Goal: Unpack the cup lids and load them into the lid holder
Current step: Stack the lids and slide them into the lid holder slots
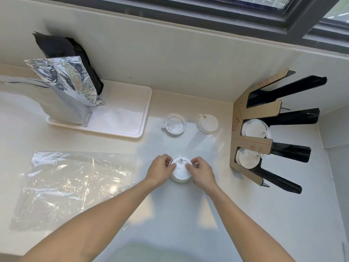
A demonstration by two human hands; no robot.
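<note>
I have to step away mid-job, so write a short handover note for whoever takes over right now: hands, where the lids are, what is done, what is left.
Left hand and right hand: both pinch the rim of a small stack of white lids on the counter.
Lid holder at right: two slots already hold lids; the far slot looks empty.
Two loose lids lie behind the hands: a clear one and a white one.
The plastic bag lies flat at left and looks empty.
Left: load the held stack, then the two loose lids.
</note>
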